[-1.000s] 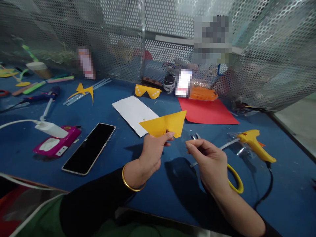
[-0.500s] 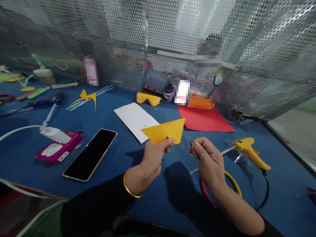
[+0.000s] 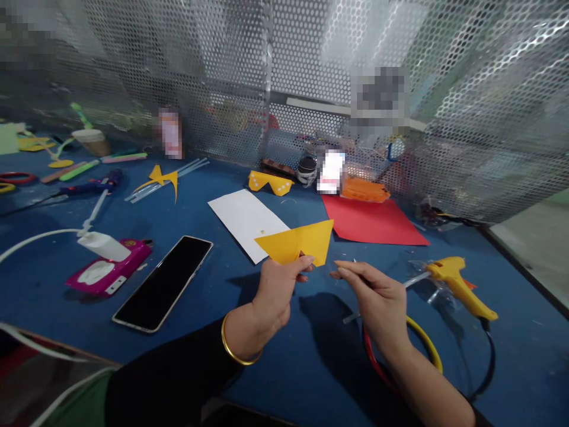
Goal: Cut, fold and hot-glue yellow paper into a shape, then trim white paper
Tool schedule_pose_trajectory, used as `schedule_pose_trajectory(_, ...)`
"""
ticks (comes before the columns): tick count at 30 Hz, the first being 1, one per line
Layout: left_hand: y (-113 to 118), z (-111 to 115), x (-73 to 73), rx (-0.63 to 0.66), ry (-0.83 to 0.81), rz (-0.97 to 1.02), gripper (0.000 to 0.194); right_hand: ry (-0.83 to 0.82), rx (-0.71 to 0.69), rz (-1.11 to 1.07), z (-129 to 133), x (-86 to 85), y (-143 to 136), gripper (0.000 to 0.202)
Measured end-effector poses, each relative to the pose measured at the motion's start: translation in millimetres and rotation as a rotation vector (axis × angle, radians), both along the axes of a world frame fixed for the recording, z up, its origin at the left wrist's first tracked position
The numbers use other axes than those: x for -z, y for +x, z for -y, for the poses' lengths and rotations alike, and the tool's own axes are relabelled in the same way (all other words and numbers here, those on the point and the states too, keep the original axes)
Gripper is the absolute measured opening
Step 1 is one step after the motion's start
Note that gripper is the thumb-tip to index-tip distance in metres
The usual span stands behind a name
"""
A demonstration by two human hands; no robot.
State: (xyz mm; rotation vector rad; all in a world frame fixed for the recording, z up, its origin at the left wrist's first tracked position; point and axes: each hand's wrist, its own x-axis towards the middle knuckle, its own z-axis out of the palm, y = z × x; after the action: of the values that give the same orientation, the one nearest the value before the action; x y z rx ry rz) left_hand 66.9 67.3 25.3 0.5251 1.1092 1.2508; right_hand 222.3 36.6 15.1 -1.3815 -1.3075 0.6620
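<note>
My left hand [image 3: 278, 290] pinches a yellow paper piece [image 3: 306, 237] between thumb and fingers, holding it above the table. The piece is wide and straight along its top edge, with slanted ends. My right hand [image 3: 377, 296] hovers just right of it, not touching it. Its fingers are pinched together, and a thin pointed bit pokes up by the fingertips, too small to name. Behind the yellow piece lies a white sheet [image 3: 246, 219]. Under my right forearm is a red and yellow ring [image 3: 424, 341].
A yellow glue gun [image 3: 462, 290] with a cord lies at the right. Left are a phone [image 3: 164, 284] and a magenta power strip [image 3: 111, 279]. At the back are a red sheet [image 3: 377, 219], a yellow paper mask [image 3: 269, 182] and a perforated metal screen [image 3: 213, 71].
My right hand has moved slightly left, closer to the yellow paper piece, and its fingers have straightened somewhat. The left hand keeps its hold. The view has shifted a little.
</note>
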Motion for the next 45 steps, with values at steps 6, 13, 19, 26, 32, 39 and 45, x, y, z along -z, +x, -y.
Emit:
schedule_pose_trajectory(6,0,-1,2.0,-0.004,0.010,-0.016,0.016,-0.046,-0.036,-0.052,5,3.1,-3,0.040)
schedule_pose_trajectory(13,0,-1,3.8,0.010,0.007,-0.042,0.015,-0.099,0.048,-0.006,-4,11.4,2,0.056)
schedule_pose_trajectory(19,1,1,1.6,0.019,0.008,-0.019,0.018,-0.119,0.062,-0.177,-12,11.4,1,0.044)
schedule_pose_trajectory(26,3,7,-1.6,0.066,-0.002,0.040,0.015,-0.294,-0.218,-0.381,0,0.3,-19,0.030)
schedule_pose_trajectory(32,5,10,0.2,0.094,-0.013,0.080,0.018,-0.278,-0.177,-0.469,3,0.6,-27,0.025)
schedule_pose_trajectory(39,6,12,3.7,0.120,-0.022,0.081,0.017,-0.256,-0.130,-0.507,4,2.4,-30,0.023)
schedule_pose_trajectory(45,6,13,2.3,0.133,-0.037,0.082,0.015,-0.261,-0.106,-0.514,5,1.9,-31,0.023)
